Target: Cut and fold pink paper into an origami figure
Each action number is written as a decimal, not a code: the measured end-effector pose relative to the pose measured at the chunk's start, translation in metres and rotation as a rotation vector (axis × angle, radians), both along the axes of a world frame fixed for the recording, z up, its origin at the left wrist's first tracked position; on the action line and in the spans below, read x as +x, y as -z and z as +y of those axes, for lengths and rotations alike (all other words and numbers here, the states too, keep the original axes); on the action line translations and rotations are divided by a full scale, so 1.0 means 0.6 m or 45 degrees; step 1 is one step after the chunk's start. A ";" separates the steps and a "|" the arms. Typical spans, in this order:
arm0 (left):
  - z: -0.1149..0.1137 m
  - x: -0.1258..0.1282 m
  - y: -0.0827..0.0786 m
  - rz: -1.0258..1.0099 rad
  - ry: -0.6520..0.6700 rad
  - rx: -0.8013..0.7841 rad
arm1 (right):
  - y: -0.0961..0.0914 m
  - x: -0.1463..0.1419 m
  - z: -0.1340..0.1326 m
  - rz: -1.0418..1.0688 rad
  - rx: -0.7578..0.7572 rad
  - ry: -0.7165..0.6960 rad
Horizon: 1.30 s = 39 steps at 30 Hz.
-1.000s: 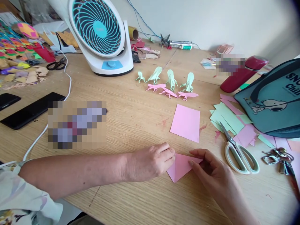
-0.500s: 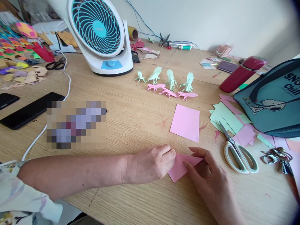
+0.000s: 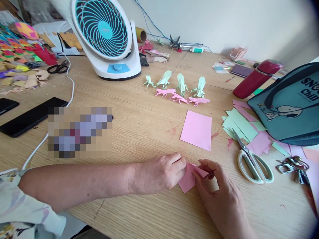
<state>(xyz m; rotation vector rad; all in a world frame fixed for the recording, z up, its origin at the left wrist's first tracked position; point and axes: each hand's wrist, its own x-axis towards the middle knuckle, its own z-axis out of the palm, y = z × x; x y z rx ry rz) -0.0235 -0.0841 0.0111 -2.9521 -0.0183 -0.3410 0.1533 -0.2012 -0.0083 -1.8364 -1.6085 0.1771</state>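
A folded pink paper piece [image 3: 188, 180] lies on the wooden table [image 3: 139, 119] near its front edge. My left hand [image 3: 160, 172] presses the fold's left corner with curled fingertips. From the right, my right hand [image 3: 216, 189] pinches the paper's right flap and lifts it over toward the left. A flat pink paper square [image 3: 196, 130] lies just behind the hands. Farther back stands a row of folded green paper figures [image 3: 181, 83] and pink paper figures [image 3: 180, 97].
White-handled scissors [image 3: 250, 159] and green and pink paper scraps [image 3: 245, 127] lie to the right, next to a teal bag [image 3: 291, 106], keys [image 3: 292, 166] and a red bottle [image 3: 256, 79]. A fan [image 3: 109, 36], white cable [image 3: 62, 109] and black phones [image 3: 31, 116] are at left.
My right hand has folded the pink paper's right corner inward toward the left. The left hand has stayed pressed on the left corner.
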 end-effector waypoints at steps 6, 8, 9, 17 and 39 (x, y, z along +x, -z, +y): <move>-0.001 0.001 0.004 -0.013 -0.022 -0.011 | -0.004 0.005 -0.004 -0.066 0.014 -0.210; -0.001 0.001 0.005 -0.026 -0.017 -0.017 | -0.005 0.005 -0.005 -0.097 0.007 -0.254; 0.000 0.001 0.006 -0.032 -0.010 -0.024 | -0.005 0.005 -0.006 -0.107 0.002 -0.277; 0.004 0.000 0.009 -0.049 0.010 -0.071 | -0.013 0.011 -0.009 -0.102 0.023 -0.458; 0.005 0.002 0.007 -0.101 0.008 -0.058 | -0.003 0.038 -0.015 -0.326 0.020 -0.689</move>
